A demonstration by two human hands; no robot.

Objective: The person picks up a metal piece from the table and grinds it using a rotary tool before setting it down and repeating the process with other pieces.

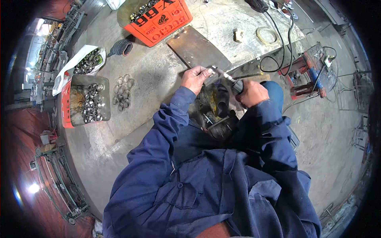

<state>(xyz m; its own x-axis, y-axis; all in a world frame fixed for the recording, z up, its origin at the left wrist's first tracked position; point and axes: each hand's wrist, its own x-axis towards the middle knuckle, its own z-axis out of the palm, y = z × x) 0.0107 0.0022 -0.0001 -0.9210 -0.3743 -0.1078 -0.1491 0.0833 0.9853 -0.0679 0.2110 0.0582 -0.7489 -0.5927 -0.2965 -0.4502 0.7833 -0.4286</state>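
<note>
My left hand [193, 80] is closed, pinching a small metal piece [214, 68] between thumb and fingers. Wrapped around a handheld tool with a dark grip [238, 86] and a thin bright shaft is my right hand [254, 94]. The shaft's tip meets or nearly meets the small piece; the exact contact is too small to tell. Below both hands, between my knees, stands a dark metal fixture [217, 121] with a bar across it. Several metal rings [123, 92] lie grouped on the floor to the left.
An open container [105, 95] of metal rings stands left, beside a white sack [71, 71] of similar parts. Ahead are a red crate [162, 25], a dark glove [120, 47] and a metal plate [200, 47]. A black cable [282, 51] and red-blue equipment [305, 75] are at right.
</note>
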